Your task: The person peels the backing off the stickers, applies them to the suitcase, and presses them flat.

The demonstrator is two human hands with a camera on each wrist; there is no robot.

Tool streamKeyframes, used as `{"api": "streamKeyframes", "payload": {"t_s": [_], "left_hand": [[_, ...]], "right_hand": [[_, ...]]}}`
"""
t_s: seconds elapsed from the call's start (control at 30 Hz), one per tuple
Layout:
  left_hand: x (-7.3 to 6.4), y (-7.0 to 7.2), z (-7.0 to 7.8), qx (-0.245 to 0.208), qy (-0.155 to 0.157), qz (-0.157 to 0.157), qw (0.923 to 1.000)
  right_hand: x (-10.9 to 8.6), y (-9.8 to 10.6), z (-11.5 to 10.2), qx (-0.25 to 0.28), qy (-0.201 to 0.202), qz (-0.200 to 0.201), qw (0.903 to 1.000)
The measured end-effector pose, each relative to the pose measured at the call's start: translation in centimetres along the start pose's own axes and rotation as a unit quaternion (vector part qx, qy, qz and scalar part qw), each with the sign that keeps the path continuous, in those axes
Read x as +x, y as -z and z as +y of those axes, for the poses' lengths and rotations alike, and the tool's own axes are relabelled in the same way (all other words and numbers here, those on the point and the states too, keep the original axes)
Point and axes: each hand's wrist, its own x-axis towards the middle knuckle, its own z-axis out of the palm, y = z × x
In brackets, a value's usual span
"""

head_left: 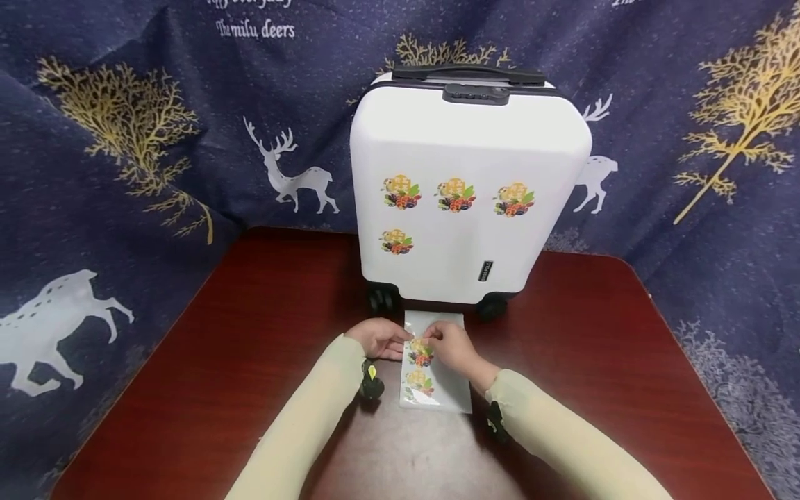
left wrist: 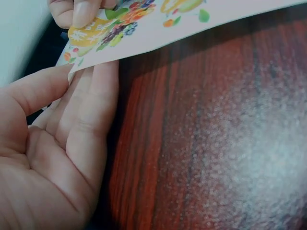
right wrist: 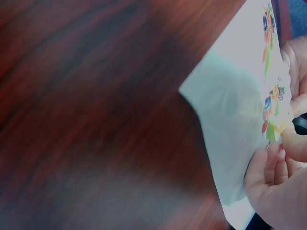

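Note:
A white sticker sheet [head_left: 450,397] lies lengthwise on the table in front of the suitcase, with two fruit stickers in its left column: an upper sticker [head_left: 421,354] and a lower sticker [head_left: 417,382]. My left hand [head_left: 380,339] pinches the sheet's left edge between thumb and fingers, lifting that edge off the table in the left wrist view. From the other side, my right hand [head_left: 455,346] has thumb and curled forefinger pinching at the upper sticker's top edge. Whether the sticker has come loose there, I cannot tell.
A white suitcase [head_left: 462,132] stands upright at the back of the dark red table [head_left: 281,312]. Fruit stickers dot its front: three in a row, with another sticker [head_left: 396,242] below the left one. Its black wheels [head_left: 383,298] sit just behind the sheet. A blue patterned cloth [head_left: 212,90] hangs behind.

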Motion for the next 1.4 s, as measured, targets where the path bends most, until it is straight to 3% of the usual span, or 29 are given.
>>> {"api": "streamKeyframes", "payload": {"t_s": [0.5, 1.4], "left_hand": [[-0.4, -0.5, 0.2, 0.001, 0.000, 0.006, 1.0000], [-0.5, -0.6, 0.4, -0.001, 0.008, 0.017, 0.9998]], "right_hand": [[-0.9, 0.6, 0.0, -0.004, 0.041, 0.021, 0.9989], [-2.3, 2.6, -1.0, -0.006, 0.054, 0.031, 0.9981]]}}
